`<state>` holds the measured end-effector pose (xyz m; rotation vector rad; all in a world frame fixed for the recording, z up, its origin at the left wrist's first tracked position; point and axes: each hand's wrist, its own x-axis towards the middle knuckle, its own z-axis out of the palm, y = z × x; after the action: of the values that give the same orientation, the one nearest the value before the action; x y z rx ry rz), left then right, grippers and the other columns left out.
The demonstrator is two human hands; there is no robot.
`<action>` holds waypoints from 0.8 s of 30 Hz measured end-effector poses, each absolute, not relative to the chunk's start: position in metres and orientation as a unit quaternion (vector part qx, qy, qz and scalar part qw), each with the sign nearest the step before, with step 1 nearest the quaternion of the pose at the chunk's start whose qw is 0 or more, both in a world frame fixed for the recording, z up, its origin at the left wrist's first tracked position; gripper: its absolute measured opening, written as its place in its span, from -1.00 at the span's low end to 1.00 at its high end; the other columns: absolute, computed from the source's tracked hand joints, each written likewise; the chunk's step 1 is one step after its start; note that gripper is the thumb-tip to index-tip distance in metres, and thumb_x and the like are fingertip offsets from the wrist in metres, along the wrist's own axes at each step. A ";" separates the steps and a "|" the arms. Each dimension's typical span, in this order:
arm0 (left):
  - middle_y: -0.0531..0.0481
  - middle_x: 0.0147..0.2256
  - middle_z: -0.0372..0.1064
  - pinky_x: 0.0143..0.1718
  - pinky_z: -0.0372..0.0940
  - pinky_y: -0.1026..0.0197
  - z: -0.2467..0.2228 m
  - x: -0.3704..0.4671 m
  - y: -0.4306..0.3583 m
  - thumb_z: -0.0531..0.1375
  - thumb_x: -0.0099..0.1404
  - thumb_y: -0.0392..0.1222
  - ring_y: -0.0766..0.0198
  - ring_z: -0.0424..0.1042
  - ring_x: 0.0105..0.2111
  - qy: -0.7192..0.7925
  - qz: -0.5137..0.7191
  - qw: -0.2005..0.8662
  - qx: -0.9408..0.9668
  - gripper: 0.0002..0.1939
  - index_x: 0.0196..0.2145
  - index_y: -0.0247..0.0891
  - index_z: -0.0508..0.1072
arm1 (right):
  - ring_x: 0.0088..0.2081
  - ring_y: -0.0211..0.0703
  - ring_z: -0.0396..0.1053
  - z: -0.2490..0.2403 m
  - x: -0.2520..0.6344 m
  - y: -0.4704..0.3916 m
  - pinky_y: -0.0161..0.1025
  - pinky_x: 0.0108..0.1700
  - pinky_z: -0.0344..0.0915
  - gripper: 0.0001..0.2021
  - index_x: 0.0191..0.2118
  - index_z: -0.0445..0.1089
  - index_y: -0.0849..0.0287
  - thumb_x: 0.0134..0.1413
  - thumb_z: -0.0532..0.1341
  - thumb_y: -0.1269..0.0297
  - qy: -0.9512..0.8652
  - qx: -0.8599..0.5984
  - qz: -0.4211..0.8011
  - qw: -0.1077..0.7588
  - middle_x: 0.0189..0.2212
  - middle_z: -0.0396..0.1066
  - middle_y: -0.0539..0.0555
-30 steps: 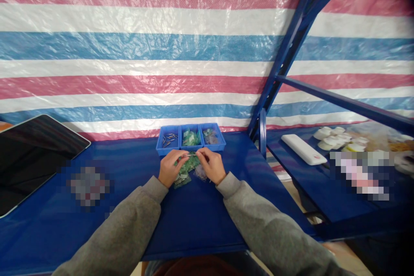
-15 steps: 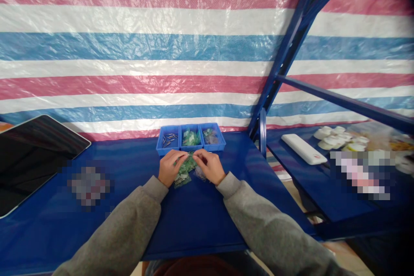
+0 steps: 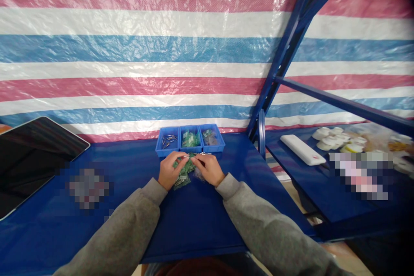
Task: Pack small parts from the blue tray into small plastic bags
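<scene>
My left hand point(image 3: 169, 170) is closed in a pinch, its thumb and forefinger at a tiny pale item too small to name. Facing it, my right hand point(image 3: 209, 168) pinches too, the fingertips of both hands almost meeting. Beneath them lies a pile of small green plastic packets point(image 3: 183, 180), partly covered by the hands. A greyish clear packet point(image 3: 198, 175) shows beside my right thumb. Thin metal pieces point(image 3: 204, 153) appear just beyond my right fingers. Behind the hands stands a blue three-part bin: metal pins point(image 3: 168, 140) left, green packets point(image 3: 190, 139) middle, greyish packets point(image 3: 211, 138) right.
A dark-screened tablet-like panel point(image 3: 35, 159) lies at the left of the blue table point(image 3: 194, 228). Blue metal framing point(image 3: 284, 51) rises at the right. On the neighbouring table are a white oblong device point(image 3: 302, 149) and several white spools point(image 3: 330, 139). Striped sheeting hangs behind.
My fingers have shifted slightly, both hands still pinching close together. The thin metal pieces beyond my right fingers show more clearly now. The view has tilted slightly.
</scene>
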<state>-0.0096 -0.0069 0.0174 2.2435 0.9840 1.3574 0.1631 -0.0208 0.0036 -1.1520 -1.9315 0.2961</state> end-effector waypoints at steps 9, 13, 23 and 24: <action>-0.06 -0.35 0.46 -0.29 0.34 0.22 0.013 -0.011 -0.004 0.07 0.28 -0.16 0.28 0.44 -0.36 0.363 0.473 0.180 0.782 -0.82 -0.23 -0.28 0.38 | -0.55 -0.28 0.23 0.003 0.165 -0.020 -0.36 -0.41 0.07 -0.60 -0.58 0.30 0.19 0.23 -0.03 0.18 -0.751 -0.493 0.096 0.429 -0.63 0.30 0.00; -0.06 -0.34 0.47 -0.25 0.30 0.17 0.014 -0.012 -0.002 0.10 0.27 -0.16 0.25 0.40 -0.35 0.323 0.457 0.106 0.822 -0.80 -0.23 -0.23 0.48 | -0.53 -0.28 0.25 0.004 0.165 -0.021 -0.36 -0.40 0.09 -0.61 -0.56 0.31 0.19 0.23 -0.04 0.18 -0.743 -0.497 0.100 0.437 -0.61 0.33 0.01; -0.05 -0.34 0.46 -0.25 0.29 0.18 0.008 -0.012 0.001 0.10 0.27 -0.18 0.25 0.40 -0.34 0.331 0.449 0.110 0.823 -0.80 -0.21 -0.21 0.48 | -0.56 -0.25 0.27 0.005 0.164 -0.022 -0.35 -0.45 0.12 -0.75 -0.23 0.37 0.17 0.20 0.00 0.20 -0.706 -0.508 0.131 0.475 -0.60 0.34 -0.02; -0.04 -0.35 0.46 -0.26 0.30 0.19 0.008 -0.012 0.002 0.10 0.27 -0.18 0.25 0.40 -0.35 0.334 0.447 0.110 0.822 -0.81 -0.21 -0.21 0.47 | -0.57 -0.25 0.27 0.005 0.164 -0.022 -0.35 -0.45 0.12 -0.75 -0.22 0.37 0.16 0.19 0.00 0.19 -0.708 -0.505 0.134 0.474 -0.61 0.33 -0.03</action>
<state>-0.0116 0.0015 0.0078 2.4178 0.9808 1.3152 0.1643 -0.0222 0.0055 -1.2358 -1.7321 0.3286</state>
